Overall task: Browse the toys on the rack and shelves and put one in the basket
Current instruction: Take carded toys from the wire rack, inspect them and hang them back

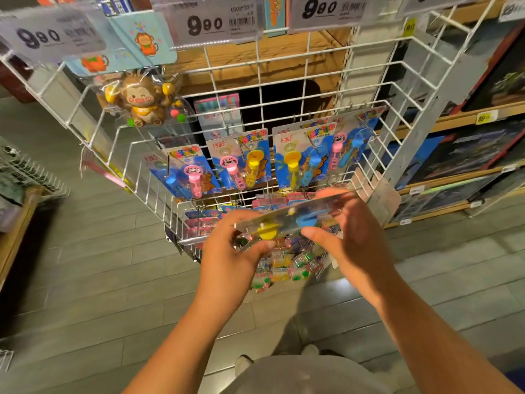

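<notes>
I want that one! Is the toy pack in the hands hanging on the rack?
Off the rack. Both hands, left hand and right hand, hold the toy pack tipped nearly flat.

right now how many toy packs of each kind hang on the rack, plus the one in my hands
Bubble wand packs hanging: 4
Monkey toy packs hanging: 1
Bubble wand pack held by left hand and right hand: 1
Total: 6

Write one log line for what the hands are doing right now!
stage: browsing | left hand: holding toy pack | right hand: holding same pack | pack: tilted flat, before wire rack | basket: unseen
</notes>
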